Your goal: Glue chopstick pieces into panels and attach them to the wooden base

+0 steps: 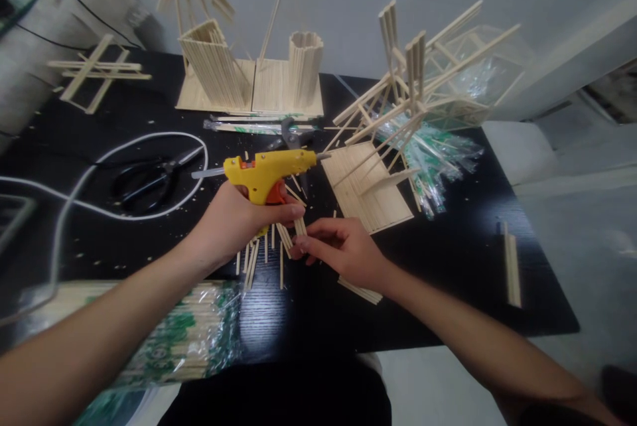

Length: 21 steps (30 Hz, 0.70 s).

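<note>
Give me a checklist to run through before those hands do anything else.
1. Glue gun held: ok; the left hand grips the yellow glue gun.
2. Small stick bundle steadied: ok; the right hand pinches its lower end.
3. Nozzle turned away from the right hand: ok; it points over the flat wooden panel.
4. Nozzle hot: cannot tell; heat does not show.
5. Table under the hands tidy: not ok; loose sticks lie scattered there.
6. White cable clear of tools: not ok; it loops round a black-handled tool.
</note>
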Each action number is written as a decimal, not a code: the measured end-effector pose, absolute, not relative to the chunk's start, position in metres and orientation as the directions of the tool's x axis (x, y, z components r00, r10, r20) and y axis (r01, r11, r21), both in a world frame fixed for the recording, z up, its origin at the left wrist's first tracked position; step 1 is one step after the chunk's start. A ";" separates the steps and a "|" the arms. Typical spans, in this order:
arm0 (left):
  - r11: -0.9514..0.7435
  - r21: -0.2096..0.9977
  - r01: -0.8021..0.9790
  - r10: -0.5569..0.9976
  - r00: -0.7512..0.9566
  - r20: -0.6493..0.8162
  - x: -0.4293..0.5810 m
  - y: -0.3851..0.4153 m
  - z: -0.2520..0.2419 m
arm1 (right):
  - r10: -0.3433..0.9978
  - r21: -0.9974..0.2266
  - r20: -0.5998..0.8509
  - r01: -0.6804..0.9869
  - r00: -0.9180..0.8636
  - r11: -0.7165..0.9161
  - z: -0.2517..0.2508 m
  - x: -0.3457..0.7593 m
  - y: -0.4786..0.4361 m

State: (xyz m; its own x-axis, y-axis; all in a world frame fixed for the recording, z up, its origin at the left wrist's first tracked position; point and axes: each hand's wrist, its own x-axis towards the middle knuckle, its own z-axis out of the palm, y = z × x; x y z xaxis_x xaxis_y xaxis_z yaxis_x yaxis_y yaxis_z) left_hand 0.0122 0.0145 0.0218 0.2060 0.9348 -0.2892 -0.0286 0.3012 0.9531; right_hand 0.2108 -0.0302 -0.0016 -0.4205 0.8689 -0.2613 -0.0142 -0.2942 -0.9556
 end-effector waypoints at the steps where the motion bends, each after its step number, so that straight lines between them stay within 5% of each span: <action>1: 0.297 0.955 -0.014 0.935 0.206 -0.288 0.013 0.014 0.022 | 0.866 -0.952 -0.271 -0.016 -0.421 -0.306 -0.002 0.211 -0.030; 21: 0.210 0.967 0.144 0.926 0.288 -0.244 0.014 0.014 0.024 | 0.803 -0.888 -0.323 -0.133 -0.500 -0.440 -0.002 0.211 -0.027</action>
